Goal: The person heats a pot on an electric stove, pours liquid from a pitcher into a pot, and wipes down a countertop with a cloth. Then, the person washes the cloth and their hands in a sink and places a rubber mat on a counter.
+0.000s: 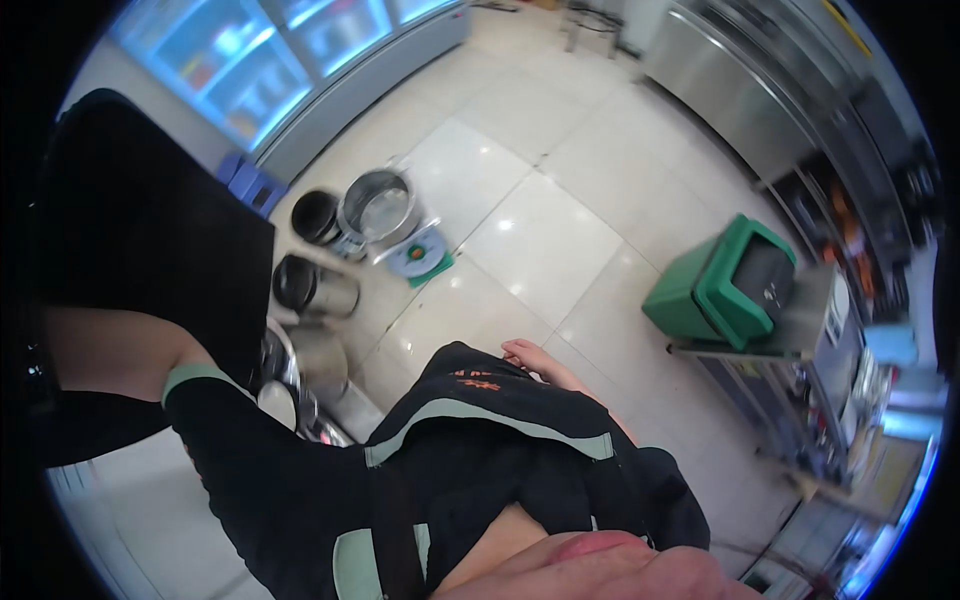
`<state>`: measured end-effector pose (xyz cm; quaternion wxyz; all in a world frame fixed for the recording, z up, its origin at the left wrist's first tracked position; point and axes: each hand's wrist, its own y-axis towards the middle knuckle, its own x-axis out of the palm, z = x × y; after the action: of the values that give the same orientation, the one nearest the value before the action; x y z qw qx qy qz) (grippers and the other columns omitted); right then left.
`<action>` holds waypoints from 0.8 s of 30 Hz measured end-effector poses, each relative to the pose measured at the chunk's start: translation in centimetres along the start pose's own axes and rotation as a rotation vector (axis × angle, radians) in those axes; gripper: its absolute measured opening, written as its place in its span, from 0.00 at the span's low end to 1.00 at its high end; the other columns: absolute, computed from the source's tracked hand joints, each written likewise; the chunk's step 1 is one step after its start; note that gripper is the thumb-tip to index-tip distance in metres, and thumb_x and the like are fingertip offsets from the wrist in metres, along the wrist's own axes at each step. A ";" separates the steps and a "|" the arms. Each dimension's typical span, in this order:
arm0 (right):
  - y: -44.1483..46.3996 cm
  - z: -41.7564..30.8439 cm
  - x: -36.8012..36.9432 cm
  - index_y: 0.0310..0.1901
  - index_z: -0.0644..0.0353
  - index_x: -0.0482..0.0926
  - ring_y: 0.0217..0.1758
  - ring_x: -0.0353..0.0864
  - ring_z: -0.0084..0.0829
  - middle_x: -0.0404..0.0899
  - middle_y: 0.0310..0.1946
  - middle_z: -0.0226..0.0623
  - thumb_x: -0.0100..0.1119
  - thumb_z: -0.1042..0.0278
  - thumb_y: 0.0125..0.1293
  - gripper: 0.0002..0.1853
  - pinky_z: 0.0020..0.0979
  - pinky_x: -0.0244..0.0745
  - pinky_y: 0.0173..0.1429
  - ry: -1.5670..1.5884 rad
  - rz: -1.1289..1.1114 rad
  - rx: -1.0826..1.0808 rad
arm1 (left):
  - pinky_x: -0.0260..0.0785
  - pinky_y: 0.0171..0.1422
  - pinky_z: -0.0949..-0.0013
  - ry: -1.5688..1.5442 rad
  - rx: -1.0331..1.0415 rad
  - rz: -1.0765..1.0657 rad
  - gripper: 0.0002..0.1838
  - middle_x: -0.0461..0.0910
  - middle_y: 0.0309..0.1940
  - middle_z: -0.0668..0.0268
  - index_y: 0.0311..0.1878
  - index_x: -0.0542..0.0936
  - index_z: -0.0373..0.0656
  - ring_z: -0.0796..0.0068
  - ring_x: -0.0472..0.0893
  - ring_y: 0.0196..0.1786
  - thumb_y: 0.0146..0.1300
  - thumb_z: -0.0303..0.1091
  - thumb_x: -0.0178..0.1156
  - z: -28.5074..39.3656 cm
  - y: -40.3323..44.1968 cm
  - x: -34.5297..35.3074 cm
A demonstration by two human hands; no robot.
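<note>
My right hand [527,357] hangs low beside the front of my black apron [470,385], fingers loosely bent and apart. Nothing shows in it. On the left, my bare left forearm [115,345] reaches out of a dark sleeve with a pale green cuff. A large black shape [150,240] lies over and around that arm's far end. My left hand is out of sight, and I cannot make out what the black shape is. On the floor ahead, a metal pot [380,207] appears to rest on a dial scale [418,252] with a green base.
Dark and metal pots [318,285] stand left of the scale. Behind them are a blue stool [252,185] and a lit glass-door fridge [300,60]. A green bin [690,285] stands right beside a metal cart [740,375]. A steel counter [720,85] lines the far right.
</note>
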<state>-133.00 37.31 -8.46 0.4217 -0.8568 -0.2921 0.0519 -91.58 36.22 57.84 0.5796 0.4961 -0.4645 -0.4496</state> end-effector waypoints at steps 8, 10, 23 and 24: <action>3.0 -14.4 -13.3 0.35 0.55 0.71 0.27 0.68 0.18 0.71 0.30 0.25 0.49 0.44 0.61 0.20 0.21 0.64 0.23 0.156 0.062 -0.093 | 0.76 0.40 0.68 -0.247 -0.154 -0.602 0.16 0.78 0.34 0.60 0.49 0.72 0.49 0.70 0.79 0.39 0.61 0.44 0.52 23.3 -16.5 37.6; 2.4 -19.7 -16.2 0.43 0.55 0.73 0.35 0.72 0.22 0.73 0.38 0.28 0.48 0.41 0.60 0.24 0.26 0.69 0.32 0.136 0.130 -0.107 | 0.75 0.42 0.68 -0.391 -0.277 -0.786 0.20 0.78 0.38 0.59 0.52 0.70 0.49 0.68 0.79 0.43 0.58 0.45 0.56 30.6 -24.1 47.2; -1.7 -17.2 -51.9 0.55 0.56 0.70 0.34 0.71 0.23 0.75 0.44 0.31 0.34 0.38 0.65 0.31 0.25 0.67 0.40 1.157 0.722 -0.330 | 0.53 0.12 0.70 -1.096 -1.416 -1.552 0.12 0.68 0.13 0.63 0.19 0.71 0.37 0.76 0.63 0.10 0.52 0.34 0.54 75.8 -59.7 68.2; -2.3 -16.8 -54.1 0.54 0.57 0.70 0.33 0.71 0.23 0.75 0.44 0.31 0.34 0.37 0.65 0.31 0.25 0.67 0.38 1.261 0.746 -0.323 | 0.53 0.12 0.70 -1.140 -1.386 -1.643 0.12 0.68 0.12 0.64 0.19 0.71 0.37 0.76 0.63 0.10 0.53 0.35 0.55 79.8 -60.3 69.1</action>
<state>-172.97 -2.67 -4.50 0.3326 -0.8175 0.3107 -0.3529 -162.41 -50.40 10.43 -0.0227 -0.0411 0.1386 -0.9892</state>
